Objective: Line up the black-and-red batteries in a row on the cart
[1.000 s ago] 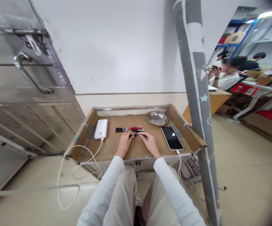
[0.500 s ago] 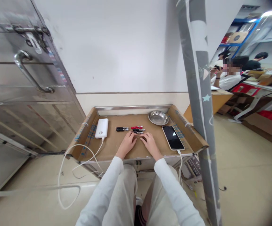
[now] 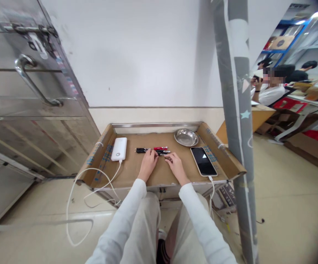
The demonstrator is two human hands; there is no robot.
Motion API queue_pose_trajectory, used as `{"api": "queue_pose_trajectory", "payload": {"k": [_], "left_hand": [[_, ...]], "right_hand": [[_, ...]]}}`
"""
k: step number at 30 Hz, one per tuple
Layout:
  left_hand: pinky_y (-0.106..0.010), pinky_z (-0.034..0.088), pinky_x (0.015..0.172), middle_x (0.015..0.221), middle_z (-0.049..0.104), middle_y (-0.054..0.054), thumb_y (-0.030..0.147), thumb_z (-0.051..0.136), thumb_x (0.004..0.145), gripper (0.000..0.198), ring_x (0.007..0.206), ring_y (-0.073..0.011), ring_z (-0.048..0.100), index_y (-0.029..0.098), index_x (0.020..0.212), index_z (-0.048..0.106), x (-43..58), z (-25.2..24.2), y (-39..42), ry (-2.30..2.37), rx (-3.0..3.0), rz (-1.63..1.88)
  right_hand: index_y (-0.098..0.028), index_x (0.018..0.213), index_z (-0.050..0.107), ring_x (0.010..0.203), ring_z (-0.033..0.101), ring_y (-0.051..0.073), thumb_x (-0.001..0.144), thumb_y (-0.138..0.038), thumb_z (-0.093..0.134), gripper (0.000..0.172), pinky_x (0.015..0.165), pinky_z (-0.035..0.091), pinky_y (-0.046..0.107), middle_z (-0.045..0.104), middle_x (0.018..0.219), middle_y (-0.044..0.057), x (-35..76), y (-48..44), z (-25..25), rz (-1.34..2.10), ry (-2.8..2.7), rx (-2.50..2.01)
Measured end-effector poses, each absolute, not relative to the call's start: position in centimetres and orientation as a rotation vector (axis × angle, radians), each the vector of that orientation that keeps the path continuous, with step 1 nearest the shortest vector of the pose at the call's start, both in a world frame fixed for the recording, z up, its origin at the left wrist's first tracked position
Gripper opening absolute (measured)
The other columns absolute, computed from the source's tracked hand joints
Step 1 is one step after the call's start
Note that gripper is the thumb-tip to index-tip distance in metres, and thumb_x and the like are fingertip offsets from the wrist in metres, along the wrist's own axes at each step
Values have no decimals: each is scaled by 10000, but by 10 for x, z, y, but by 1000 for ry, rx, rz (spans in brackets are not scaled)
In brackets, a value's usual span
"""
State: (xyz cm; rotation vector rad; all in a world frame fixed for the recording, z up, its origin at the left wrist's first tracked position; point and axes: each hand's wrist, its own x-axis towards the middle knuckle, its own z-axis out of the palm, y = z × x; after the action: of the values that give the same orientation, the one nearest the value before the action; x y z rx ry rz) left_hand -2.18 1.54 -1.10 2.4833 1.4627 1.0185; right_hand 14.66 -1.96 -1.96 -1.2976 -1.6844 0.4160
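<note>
The pens (image 3: 154,150) lie in a tight row mid-tray, on the cardboard liner (image 3: 131,171). The left hand (image 3: 148,164) covers their near side; I cannot tell whether it grips one. The right hand (image 3: 176,165) lies flat, fingers extended, grasping nothing. Risk, as I judge it: a sideways nudge rolls pens toward the metal dish (image 3: 186,138) or phone (image 3: 203,161).

Both hands (image 3: 161,165) at pens (image 3: 153,150) on tray (image 3: 137,176)

Left hand (image 3: 148,161) hides part of the pens (image 3: 163,150); grip unclear; pen count too small; door (image 3: 24,84) cut off left.
</note>
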Motion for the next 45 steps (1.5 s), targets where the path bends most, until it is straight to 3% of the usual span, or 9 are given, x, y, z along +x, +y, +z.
{"api": "queue_pose_trajectory", "payload": {"k": [7,13,17,21,26,29,32,38,45], "left_hand": [[-410,404,850,1105,529,-171,169,390,877,216,1017,-291,501,119,1047,514,-29,-3,8,2189,2235,1013],[-441,368,897,1038,581,-151,208,405,883,202,1031,-300,498,139,1021,536,-41,-1,3,2201,2189,965],[-457,382,882,1005,606,-121,243,438,891,164,991,-285,529,168,979,553,-54,-1,-1,2050,2116,1051],[-355,455,817,985,603,-69,301,477,893,171,915,-204,579,197,993,568,-54,2,-10,1509,2059,1214],[-279,493,741,954,580,-48,289,560,849,174,861,-155,597,222,999,615,-20,9,-20,1081,2031,1233],[-300,495,795,1016,603,-62,257,590,825,261,913,-159,595,212,1080,562,-1,18,-17,1033,1875,1350],[-294,498,779,1010,626,-66,251,596,815,332,869,-147,605,200,1133,514,7,32,-10,1034,1725,1388],[-292,479,800,980,625,-55,309,581,817,272,844,-139,594,191,1061,550,-13,49,-5,1147,1579,1491],[-311,475,833,982,631,-57,323,557,818,228,871,-149,603,176,992,551,-39,9,-9,1242,1527,1433]], "right_hand": [[-206,916,599,884,554,191,857,-176,465,149,880,451,366,509,940,57,143,-6,-23,342,-1682,-1313],[-207,881,627,861,537,197,853,-248,504,133,842,452,358,514,881,52,147,-7,-23,333,-1645,-1366],[-202,917,639,764,542,169,873,-323,471,211,771,469,322,542,893,61,142,-12,-15,432,-1569,-1317],[-213,995,626,682,535,142,869,-445,464,310,696,464,286,588,919,57,134,-17,-7,628,-1489,-1255],[-208,974,635,542,501,124,824,-574,486,422,544,406,248,561,620,-17,137,-14,-6,1058,-1323,-1145],[-190,889,661,528,484,107,762,-560,586,399,513,373,233,551,593,-25,145,-12,-9,1224,-1180,-1057],[-183,873,671,572,502,92,711,-513,664,367,535,378,223,609,688,-3,151,-12,-9,1352,-975,-945],[-169,885,711,679,548,96,639,-419,758,354,638,432,232,670,810,34,153,-14,-7,1432,-902,-881],[-181,910,716,743,599,117,613,-410,774,380,777,481,287,693,821,30,152,-14,-9,1350,-953,-926]]}}
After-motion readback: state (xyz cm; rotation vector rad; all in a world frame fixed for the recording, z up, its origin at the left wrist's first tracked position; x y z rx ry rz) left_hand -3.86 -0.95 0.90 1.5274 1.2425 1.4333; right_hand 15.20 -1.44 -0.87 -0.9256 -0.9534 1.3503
